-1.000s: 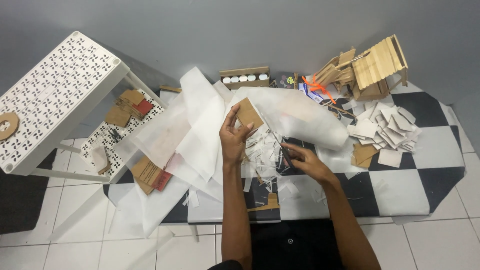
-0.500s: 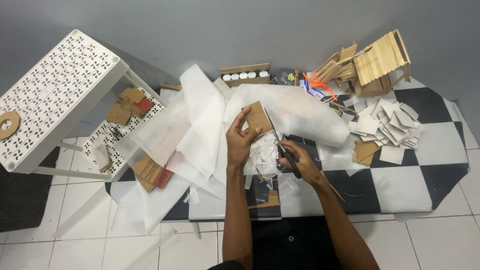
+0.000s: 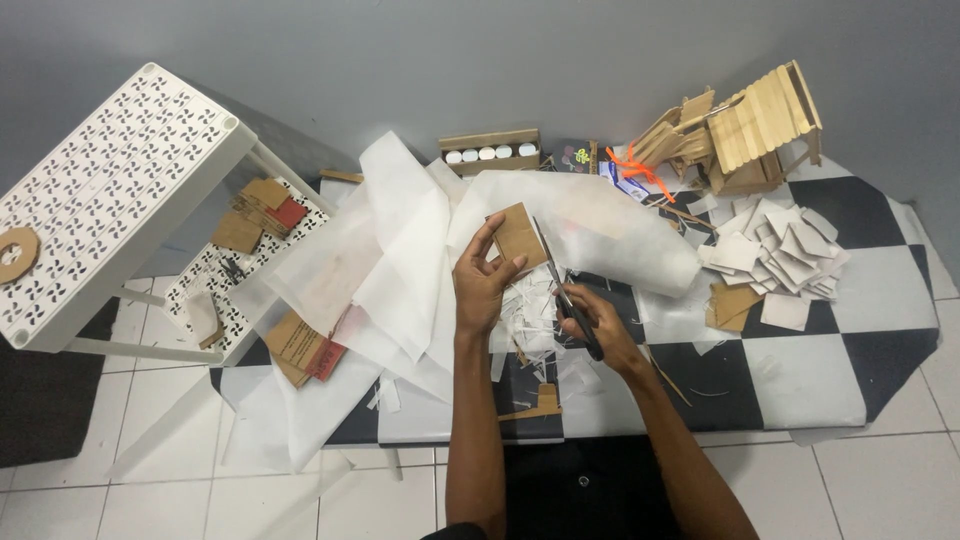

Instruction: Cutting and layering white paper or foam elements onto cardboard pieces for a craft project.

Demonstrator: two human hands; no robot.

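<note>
The left hand (image 3: 482, 285) pinches a small brown cardboard piece (image 3: 519, 238) by its lower edge, thumb and fingers on either side. Just beside it, the right hand (image 3: 600, 322) grips scissors (image 3: 563, 287) — blades pointing up along the cardboard's right edge. White paper strips (image 3: 528, 318) lie between and under both hands; large white sheets (image 3: 395, 250) spread beyond the left hand — a wooden stick house (image 3: 752, 130) stands well beyond the right.

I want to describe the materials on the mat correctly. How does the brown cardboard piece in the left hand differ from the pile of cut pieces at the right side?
The cardboard piece is single and brown, pinched by the left hand; the pile of cut pieces is many, mostly white, lying loose on the mat. The scissors in the right hand meet the cardboard piece; nothing touches the pile. Both are flat and straight-edged.
</note>
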